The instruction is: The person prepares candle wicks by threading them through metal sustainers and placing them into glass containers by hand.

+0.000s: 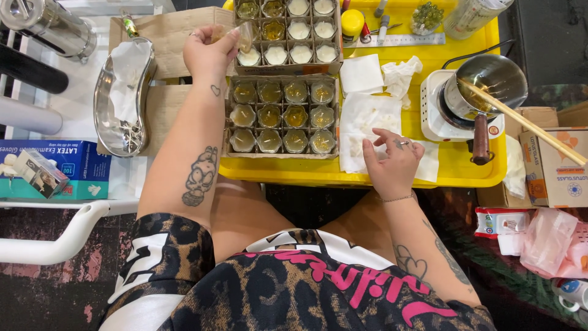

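Note:
My left hand (210, 52) is raised over the left edge of the far cardboard box (286, 37) and grips a small clear glass cup (245, 35), tilted. That far box holds small glass cups, several filled with white wax. The near cardboard box (282, 116) holds several small glass cups with yellowish bottoms. Both boxes stand on a yellow tray (367, 175). My right hand (392, 162) rests with fingers spread on white paper towels (367, 119) at the tray's front, holding nothing.
A small white hot plate (438, 116) carries a metal pot (490, 79) with a wooden stick (527, 125) across it. A metal kidney dish (125, 95) lies left on cardboard. A glove box (55, 168) sits at far left, cardboard cartons (554, 165) at right.

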